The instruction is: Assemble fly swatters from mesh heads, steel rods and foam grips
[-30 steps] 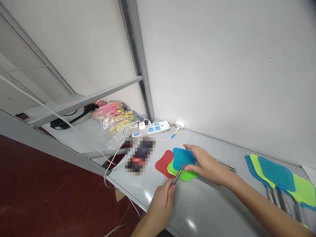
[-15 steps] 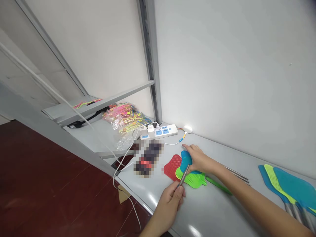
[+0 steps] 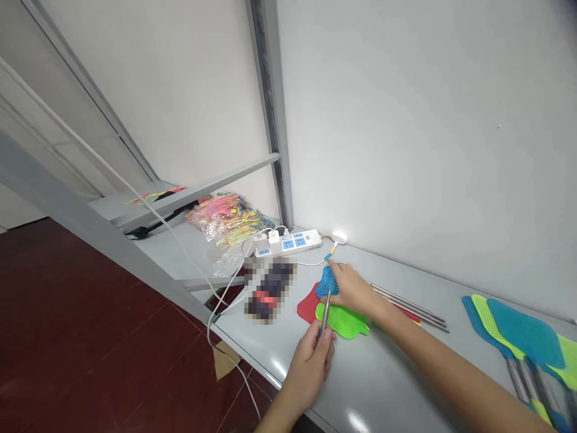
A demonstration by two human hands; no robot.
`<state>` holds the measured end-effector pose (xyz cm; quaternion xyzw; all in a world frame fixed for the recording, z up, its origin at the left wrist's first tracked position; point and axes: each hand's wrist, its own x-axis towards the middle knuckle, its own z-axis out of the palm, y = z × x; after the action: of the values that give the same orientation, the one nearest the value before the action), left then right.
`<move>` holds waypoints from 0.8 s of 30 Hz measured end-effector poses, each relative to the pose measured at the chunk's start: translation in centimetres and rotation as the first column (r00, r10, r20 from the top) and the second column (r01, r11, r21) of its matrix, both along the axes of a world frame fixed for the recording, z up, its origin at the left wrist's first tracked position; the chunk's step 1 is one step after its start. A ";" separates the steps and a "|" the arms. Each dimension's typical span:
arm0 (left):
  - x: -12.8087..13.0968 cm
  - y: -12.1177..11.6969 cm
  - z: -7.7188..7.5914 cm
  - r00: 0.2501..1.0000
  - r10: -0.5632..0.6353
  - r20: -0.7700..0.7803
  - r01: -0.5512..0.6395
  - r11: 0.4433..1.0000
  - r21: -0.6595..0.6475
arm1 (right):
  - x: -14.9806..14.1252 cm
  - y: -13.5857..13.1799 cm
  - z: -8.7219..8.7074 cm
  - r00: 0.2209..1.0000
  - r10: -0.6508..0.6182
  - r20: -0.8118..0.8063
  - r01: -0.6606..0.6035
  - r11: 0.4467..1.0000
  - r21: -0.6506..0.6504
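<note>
My left hand is closed round a thin metal rod that points up toward a small pile of mesh swatter heads. My right hand grips the blue swatter head, which is lifted off the pile at an angle. Below it lie a green swatter head and a red swatter head, flat on the grey table. Behind my right wrist lie loose metal rods.
A white power strip with plugs and cables sits at the wall. A blurred dark object lies left of the pile. Finished swatters are stacked at far right. A bag of colourful items lies on the left shelf.
My right hand has closed on the blue swatter head and raised it off the pile. The left hand brought the rod a little closer. The view shifted slightly.
</note>
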<state>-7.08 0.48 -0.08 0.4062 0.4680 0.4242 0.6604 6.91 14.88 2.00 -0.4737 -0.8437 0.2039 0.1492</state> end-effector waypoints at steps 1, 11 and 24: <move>0.0 0.0 0.0 1.000 0.003 0.003 -0.003 1.000 -0.001 | 0.0 0.1 0.1 1.000 -0.004 -0.006 0.004 1.000 0.002; 0.1 0.2 -0.3 1.000 0.003 -0.014 -0.002 1.000 0.004 | 1.3 0.8 1.4 0.952 -0.117 -0.283 0.110 0.993 -0.040; 4.2 -0.6 2.0 0.988 -0.153 -0.016 0.154 0.976 0.152 | 5.3 -6.0 6.8 -0.003 -0.724 -0.690 -0.017 0.690 -0.724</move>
<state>-2.92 -0.16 1.92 0.4914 0.4026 0.4058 0.6570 12.25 8.93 8.77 -0.4459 -0.2608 0.6397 0.5691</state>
